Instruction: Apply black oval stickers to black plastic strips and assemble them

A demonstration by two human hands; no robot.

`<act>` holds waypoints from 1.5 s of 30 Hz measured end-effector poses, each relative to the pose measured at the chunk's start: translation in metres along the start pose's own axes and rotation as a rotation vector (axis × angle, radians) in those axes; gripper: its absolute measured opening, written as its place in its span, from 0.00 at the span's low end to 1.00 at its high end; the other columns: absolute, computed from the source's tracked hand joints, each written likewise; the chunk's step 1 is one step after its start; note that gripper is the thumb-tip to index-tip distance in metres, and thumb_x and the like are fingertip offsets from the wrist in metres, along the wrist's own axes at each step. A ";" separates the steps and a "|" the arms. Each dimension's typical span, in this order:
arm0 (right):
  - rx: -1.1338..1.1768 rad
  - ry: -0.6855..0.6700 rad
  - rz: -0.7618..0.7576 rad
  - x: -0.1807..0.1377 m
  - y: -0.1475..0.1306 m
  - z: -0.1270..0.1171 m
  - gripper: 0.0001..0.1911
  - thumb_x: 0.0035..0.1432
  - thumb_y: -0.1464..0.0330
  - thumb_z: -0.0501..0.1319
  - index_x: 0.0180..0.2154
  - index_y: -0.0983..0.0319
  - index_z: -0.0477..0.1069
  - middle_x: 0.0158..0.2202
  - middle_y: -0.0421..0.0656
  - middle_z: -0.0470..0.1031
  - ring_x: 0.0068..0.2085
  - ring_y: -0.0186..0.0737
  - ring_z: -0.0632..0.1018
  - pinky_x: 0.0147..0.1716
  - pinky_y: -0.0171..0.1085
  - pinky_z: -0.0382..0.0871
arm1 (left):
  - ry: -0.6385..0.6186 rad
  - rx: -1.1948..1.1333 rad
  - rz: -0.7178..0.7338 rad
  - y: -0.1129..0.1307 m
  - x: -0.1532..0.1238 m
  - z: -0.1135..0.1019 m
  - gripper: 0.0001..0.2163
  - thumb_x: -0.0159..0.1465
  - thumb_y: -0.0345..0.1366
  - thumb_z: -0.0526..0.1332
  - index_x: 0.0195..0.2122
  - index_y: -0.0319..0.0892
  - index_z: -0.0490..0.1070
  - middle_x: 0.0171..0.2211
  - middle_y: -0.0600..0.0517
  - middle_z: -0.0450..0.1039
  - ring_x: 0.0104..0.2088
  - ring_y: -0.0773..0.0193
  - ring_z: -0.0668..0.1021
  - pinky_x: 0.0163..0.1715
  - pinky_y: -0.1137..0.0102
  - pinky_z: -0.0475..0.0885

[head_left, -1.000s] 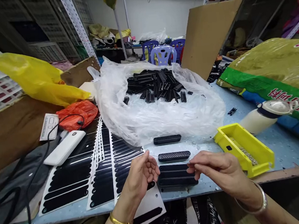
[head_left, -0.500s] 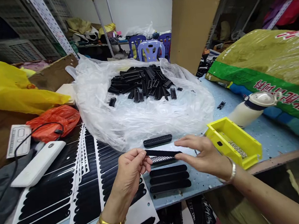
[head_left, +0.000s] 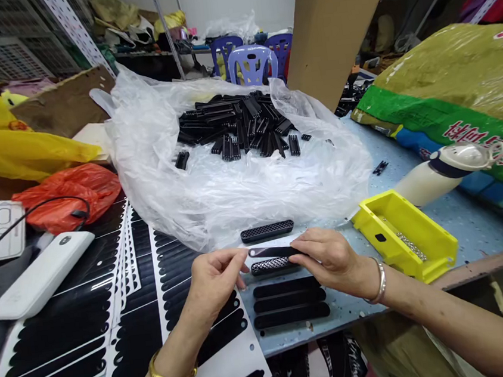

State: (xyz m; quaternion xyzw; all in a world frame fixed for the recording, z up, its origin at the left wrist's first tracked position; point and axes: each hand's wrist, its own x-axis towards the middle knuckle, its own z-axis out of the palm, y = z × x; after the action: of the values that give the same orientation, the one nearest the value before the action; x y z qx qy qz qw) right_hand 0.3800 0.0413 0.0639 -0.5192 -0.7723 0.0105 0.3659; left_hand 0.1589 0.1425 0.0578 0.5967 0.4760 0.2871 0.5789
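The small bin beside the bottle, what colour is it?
The small bin is bright yellow, best seen in the head view.

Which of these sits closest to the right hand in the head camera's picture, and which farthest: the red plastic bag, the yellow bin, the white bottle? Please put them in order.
From the right hand:
1. Yellow bin: just to its right.
2. White bottle: farther right, beyond the bin.
3. Red plastic bag: over on the far left.

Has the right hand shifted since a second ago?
Yes. Judged against the yellow bin, the right hand has moved left and slightly forward, and now pinches the dark strip.
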 end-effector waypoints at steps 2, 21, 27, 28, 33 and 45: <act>0.012 -0.010 0.042 -0.004 0.004 -0.005 0.07 0.63 0.72 0.60 0.36 0.65 0.77 0.30 0.48 0.79 0.30 0.40 0.78 0.30 0.37 0.73 | 0.071 0.021 0.022 -0.002 0.002 -0.003 0.16 0.54 0.45 0.67 0.36 0.36 0.79 0.20 0.50 0.75 0.15 0.68 0.72 0.14 0.75 0.61; 0.085 -0.219 0.100 -0.011 0.019 0.007 0.06 0.63 0.70 0.61 0.39 0.60 0.78 0.33 0.47 0.80 0.35 0.42 0.80 0.36 0.37 0.76 | -0.244 0.086 -0.015 -0.034 0.013 0.008 0.07 0.46 0.28 0.67 0.28 0.39 0.80 0.18 0.55 0.70 0.20 0.69 0.70 0.20 0.75 0.65; 0.072 -0.237 0.079 -0.012 0.019 0.010 0.07 0.64 0.71 0.59 0.39 0.61 0.77 0.35 0.48 0.80 0.35 0.43 0.80 0.36 0.39 0.77 | -0.245 0.070 -0.035 -0.038 0.013 0.006 0.07 0.47 0.29 0.69 0.29 0.39 0.80 0.20 0.54 0.72 0.21 0.68 0.71 0.20 0.75 0.66; 0.068 -0.238 0.074 -0.013 0.020 0.011 0.08 0.64 0.71 0.59 0.39 0.62 0.77 0.35 0.49 0.80 0.36 0.43 0.80 0.36 0.39 0.77 | -0.241 0.059 -0.041 -0.038 0.013 0.006 0.08 0.46 0.29 0.69 0.29 0.39 0.81 0.19 0.54 0.72 0.20 0.68 0.71 0.20 0.75 0.65; 0.051 -0.242 0.074 -0.015 0.021 0.014 0.08 0.64 0.70 0.59 0.39 0.62 0.77 0.34 0.49 0.80 0.36 0.43 0.80 0.37 0.39 0.76 | -0.248 0.055 -0.034 -0.038 0.013 0.006 0.07 0.47 0.29 0.69 0.29 0.39 0.81 0.19 0.54 0.72 0.20 0.68 0.71 0.19 0.75 0.66; 0.024 -0.239 0.048 -0.015 0.022 0.020 0.08 0.64 0.69 0.59 0.37 0.63 0.77 0.32 0.49 0.79 0.34 0.43 0.79 0.35 0.39 0.75 | -0.246 0.097 -0.002 -0.039 0.013 0.005 0.07 0.48 0.29 0.68 0.29 0.39 0.81 0.19 0.54 0.71 0.20 0.69 0.70 0.19 0.75 0.66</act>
State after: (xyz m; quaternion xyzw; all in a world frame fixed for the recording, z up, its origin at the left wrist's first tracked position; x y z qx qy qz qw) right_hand 0.3891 0.0468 0.0325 -0.5283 -0.7975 0.0901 0.2771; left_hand 0.1597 0.1475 0.0163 0.6541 0.4151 0.1879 0.6038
